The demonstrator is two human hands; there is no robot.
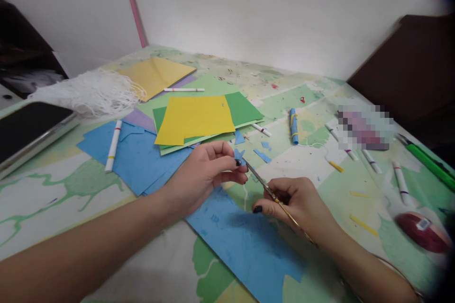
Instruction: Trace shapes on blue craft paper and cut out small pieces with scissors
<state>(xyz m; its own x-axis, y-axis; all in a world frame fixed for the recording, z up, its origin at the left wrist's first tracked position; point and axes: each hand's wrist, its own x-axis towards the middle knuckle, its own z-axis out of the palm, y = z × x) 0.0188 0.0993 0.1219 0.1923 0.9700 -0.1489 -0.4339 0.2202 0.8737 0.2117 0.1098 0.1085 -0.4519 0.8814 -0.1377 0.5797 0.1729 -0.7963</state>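
Between the thumb and fingers of my left hand [204, 170] is a small blue paper piece [239, 155], with pointed parts sticking up. My right hand [300, 206] grips a pair of thin scissors [265, 184], whose blade tips reach the lower right edge of that piece. Beneath both hands lies a large blue sheet [245, 241] with a notch at its near right corner. Small blue scraps [262, 155] are scattered just beyond the scissors. Part of the scissors' handles is hidden by my right fingers.
Yellow paper [197, 116] lies over green sheets [243, 106], with more blue sheets [142, 161] at left. A white marker [113, 147], white string [92, 90] and a dark-screened device [35, 125] are left. Right are a blue roll [293, 127], markers and maroon thread [421, 232].
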